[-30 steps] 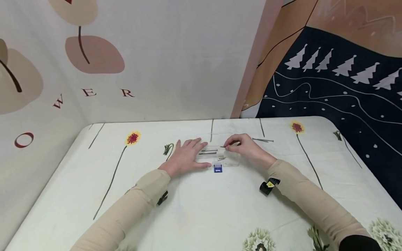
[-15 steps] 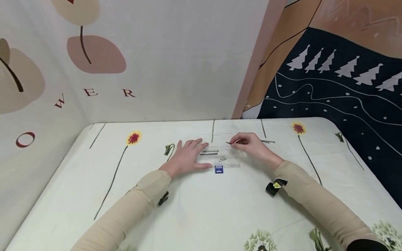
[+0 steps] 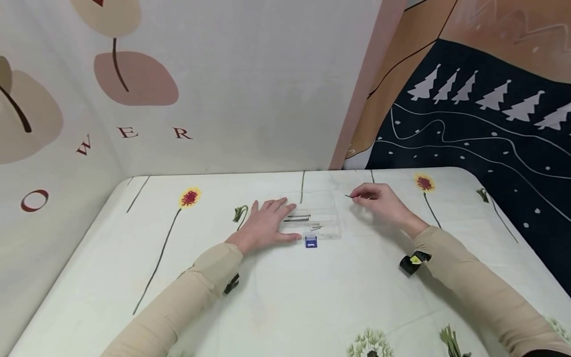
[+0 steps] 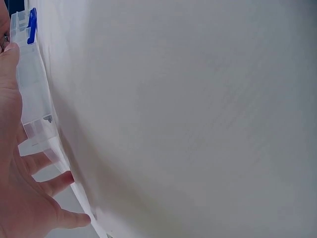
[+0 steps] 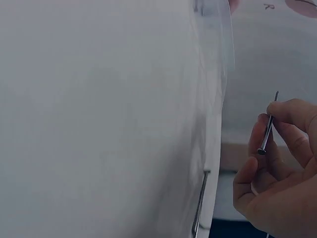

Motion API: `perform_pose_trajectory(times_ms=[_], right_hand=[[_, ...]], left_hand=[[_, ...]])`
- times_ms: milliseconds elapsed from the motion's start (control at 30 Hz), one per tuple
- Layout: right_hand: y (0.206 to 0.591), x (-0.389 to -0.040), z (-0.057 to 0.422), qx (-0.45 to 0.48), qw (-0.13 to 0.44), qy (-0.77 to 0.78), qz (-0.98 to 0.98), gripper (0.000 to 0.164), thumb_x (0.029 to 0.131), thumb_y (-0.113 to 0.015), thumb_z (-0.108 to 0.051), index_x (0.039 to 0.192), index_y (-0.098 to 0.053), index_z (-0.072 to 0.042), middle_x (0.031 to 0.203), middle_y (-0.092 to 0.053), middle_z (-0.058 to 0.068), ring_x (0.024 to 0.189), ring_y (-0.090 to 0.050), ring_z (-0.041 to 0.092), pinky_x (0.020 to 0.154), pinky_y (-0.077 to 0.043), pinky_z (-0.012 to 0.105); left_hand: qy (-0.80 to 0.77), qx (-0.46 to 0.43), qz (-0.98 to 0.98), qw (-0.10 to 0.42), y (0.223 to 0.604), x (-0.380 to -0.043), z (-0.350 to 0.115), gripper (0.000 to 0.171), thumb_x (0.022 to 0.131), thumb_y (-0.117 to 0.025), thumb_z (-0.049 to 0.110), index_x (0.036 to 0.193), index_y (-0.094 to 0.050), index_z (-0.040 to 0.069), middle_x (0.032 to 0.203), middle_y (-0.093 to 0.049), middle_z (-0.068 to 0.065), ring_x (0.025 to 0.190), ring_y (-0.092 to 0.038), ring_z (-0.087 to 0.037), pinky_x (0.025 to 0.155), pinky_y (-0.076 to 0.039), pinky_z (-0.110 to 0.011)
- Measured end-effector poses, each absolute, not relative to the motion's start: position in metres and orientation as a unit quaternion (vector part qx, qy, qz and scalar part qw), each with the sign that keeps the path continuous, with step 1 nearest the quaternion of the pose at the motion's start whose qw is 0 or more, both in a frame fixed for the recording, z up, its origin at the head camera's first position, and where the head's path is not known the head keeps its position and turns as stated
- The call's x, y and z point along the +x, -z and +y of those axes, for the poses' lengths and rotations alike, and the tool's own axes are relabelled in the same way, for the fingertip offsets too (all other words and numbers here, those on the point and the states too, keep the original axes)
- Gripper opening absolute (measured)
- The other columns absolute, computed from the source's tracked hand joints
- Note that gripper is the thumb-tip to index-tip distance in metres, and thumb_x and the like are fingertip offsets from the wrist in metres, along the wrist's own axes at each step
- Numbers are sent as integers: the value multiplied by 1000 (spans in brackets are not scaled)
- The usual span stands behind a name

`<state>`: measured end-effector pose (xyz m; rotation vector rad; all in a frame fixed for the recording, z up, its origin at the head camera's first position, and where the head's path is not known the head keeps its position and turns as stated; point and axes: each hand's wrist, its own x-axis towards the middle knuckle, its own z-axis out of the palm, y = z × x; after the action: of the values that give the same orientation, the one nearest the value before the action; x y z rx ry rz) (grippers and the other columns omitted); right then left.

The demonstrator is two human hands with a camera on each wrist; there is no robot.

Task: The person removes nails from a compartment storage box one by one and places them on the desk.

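Note:
A clear plastic compartment box (image 3: 332,213) with a blue latch (image 3: 311,241) lies on the table. Several nails (image 3: 298,218) sit in its compartments, the long ones in the middle and smaller ones (image 3: 316,227) nearer the latch. With fingers spread, my left hand (image 3: 266,221) rests at the box's left end; the left wrist view shows its thumb (image 4: 9,62) against the box wall. To the right of the box, my right hand (image 3: 379,201) pinches a nail (image 5: 268,131) between thumb and fingertips, raised above the table. Another nail (image 5: 200,203) lies on the cloth near it.
A white cloth (image 3: 276,297) printed with flowers covers the table. Behind it hangs a pale curtain (image 3: 250,99), with a dark tree-patterned fabric (image 3: 473,124) at the right. Dark wrist devices sit on both sleeves.
My right hand has moved right and slightly away from over the box, carrying the nail, and now covers where nails lay on the table. My left hand has stayed in place.

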<state>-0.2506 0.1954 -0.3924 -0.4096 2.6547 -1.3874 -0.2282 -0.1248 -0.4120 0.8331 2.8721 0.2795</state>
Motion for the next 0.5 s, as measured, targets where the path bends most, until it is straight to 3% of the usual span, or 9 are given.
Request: perform_pose_trajectory(times_ms=[267,500], right_hand=[[388,-255,221,-111,48,427,896,22,96,-60,-8,113,-67,4,110,-65,17,96,-56,24,79,-44,22],[392,-261,239,-89,42,414,905,23,96,-61,-13,114,-67,1,114,-63,17,103,-55,28,88,-42,40]], left_hand=[[-101,275,954,69,413,-227,-124,88,82,-54,73,150,-36,21,155,-27,-10,137,-29,-37,106,-15,-68],[-91,275,955,68,412,-228,-125,89,82,-54,73,151,-36,20,156,-27,-10,137,-29,-37,106,-15,-67]])
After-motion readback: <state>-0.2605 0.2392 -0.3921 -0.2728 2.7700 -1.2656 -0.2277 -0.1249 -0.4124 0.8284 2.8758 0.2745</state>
